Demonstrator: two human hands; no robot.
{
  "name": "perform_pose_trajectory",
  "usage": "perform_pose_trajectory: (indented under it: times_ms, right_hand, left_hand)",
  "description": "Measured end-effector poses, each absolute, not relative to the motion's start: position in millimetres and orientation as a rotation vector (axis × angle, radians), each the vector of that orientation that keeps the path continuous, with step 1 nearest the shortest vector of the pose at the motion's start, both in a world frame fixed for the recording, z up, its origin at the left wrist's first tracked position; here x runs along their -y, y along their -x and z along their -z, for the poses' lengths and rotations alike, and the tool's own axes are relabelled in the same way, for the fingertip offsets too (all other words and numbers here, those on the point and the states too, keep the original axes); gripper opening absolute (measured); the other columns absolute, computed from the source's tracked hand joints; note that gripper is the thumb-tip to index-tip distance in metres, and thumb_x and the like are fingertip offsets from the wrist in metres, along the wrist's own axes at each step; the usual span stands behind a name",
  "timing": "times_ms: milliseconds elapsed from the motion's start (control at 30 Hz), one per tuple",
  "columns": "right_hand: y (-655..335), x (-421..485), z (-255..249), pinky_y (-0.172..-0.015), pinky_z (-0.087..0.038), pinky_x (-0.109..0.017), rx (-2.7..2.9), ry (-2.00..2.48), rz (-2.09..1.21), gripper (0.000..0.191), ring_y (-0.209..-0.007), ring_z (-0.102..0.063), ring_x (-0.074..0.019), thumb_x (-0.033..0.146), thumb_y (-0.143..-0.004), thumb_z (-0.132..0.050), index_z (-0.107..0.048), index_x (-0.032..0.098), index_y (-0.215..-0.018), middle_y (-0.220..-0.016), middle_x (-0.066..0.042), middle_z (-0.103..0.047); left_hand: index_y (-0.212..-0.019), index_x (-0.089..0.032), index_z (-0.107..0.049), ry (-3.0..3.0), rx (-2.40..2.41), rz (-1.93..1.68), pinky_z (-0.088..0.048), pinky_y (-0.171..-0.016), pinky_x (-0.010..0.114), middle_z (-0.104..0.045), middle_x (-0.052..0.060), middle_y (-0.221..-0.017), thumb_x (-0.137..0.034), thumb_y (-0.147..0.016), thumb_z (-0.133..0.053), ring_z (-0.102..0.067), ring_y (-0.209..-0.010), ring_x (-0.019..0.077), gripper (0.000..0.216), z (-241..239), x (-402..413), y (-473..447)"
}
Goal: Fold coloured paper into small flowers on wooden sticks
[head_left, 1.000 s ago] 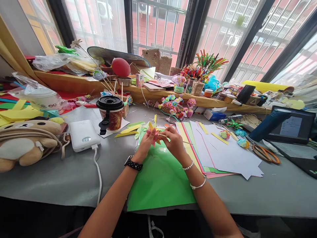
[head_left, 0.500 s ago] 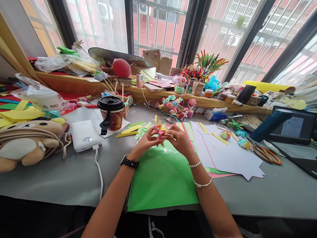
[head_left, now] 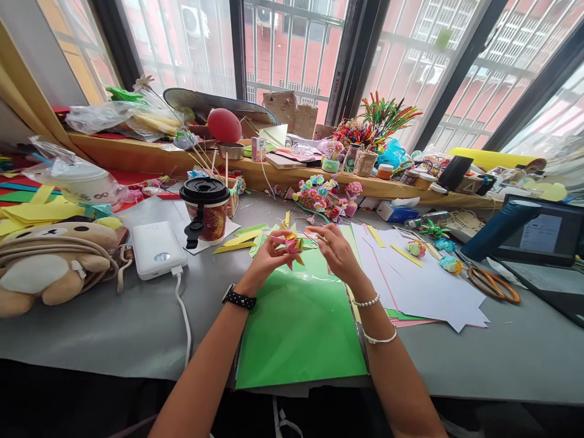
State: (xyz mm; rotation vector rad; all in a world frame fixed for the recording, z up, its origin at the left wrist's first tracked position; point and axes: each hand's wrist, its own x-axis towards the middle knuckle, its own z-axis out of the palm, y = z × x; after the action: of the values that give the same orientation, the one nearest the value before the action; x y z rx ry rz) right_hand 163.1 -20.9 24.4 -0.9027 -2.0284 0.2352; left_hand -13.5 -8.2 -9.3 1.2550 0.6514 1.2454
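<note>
My left hand has its fingers closed round a folded pink and yellow paper flower, whose pointed petals stick out to the right and down. Just right of the flower, my right hand is closed in a pinch. A thin thing shows by its fingertips, too small to make out. Both hands are above the far end of a glossy green sheet. Pale green and yellow paper strips lie beyond my left hand.
A lidded coffee cup, a white power bank with its cable and a plush bear stand on the left. To the right are white sheets, orange-handled scissors and a laptop. Behind stand crocheted flowers.
My right hand has come away from the paper flower and moved slightly right. More of the flower now shows in my left hand, which has stayed nearly in place.
</note>
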Motion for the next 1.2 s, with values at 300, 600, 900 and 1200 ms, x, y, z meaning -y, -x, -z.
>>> perform_pose_trajectory:
  times_ms: [300,600,900,1200]
  right_hand:
    - [-174,20,-28,-0.071,-0.042,-0.028,1.809,0.994,-0.177,0.034,-0.074,-0.053,-0.0145,0.036,-0.088,-0.033,-0.052,0.020,-0.111,-0.078,-0.003,-0.056]
    - [-163,17,-21,-0.052,-0.039,-0.021,1.913,0.855,-0.651,0.022,-0.056,-0.048,-0.0093,0.038,-0.083,-0.045,-0.053,0.018,-0.087,-0.065,0.001,-0.057]
    - [-154,15,-16,-0.054,-0.042,-0.021,1.970,0.892,-0.470,0.016,-0.058,-0.047,-0.0079,0.029,-0.076,-0.057,-0.062,0.019,-0.088,-0.069,0.001,-0.047]
    - [-153,17,-19,-0.047,-0.039,-0.018,1.973,0.950,-0.520,0.012,-0.055,-0.047,-0.0058,0.028,-0.074,-0.059,-0.061,0.017,-0.079,-0.070,0.002,-0.045]
  left_hand:
    - [-0.090,-0.017,-0.051,-1.203,-0.629,-1.349,-0.051,-0.068,0.030,-0.058,0.001,-0.090,-0.016,-0.055,-0.073,-0.062,-0.078,0.0169,0.042,13,7,13]
    - [-0.085,-0.015,-0.052,-1.195,-0.742,-1.414,-0.049,-0.049,0.024,-0.054,0.002,-0.091,-0.022,-0.053,-0.074,-0.058,-0.068,0.0130,0.040,8,9,10]
    - [-0.096,-0.017,-0.048,-1.268,-0.732,-1.319,-0.050,-0.057,0.025,-0.055,0.002,-0.091,-0.025,-0.058,-0.072,-0.058,-0.068,0.0116,0.045,18,4,10]
    - [-0.101,-0.017,-0.047,-1.288,-0.764,-1.255,-0.049,-0.057,0.026,-0.058,0.005,-0.092,-0.028,-0.057,-0.072,-0.061,-0.074,0.0166,0.051,17,6,10]
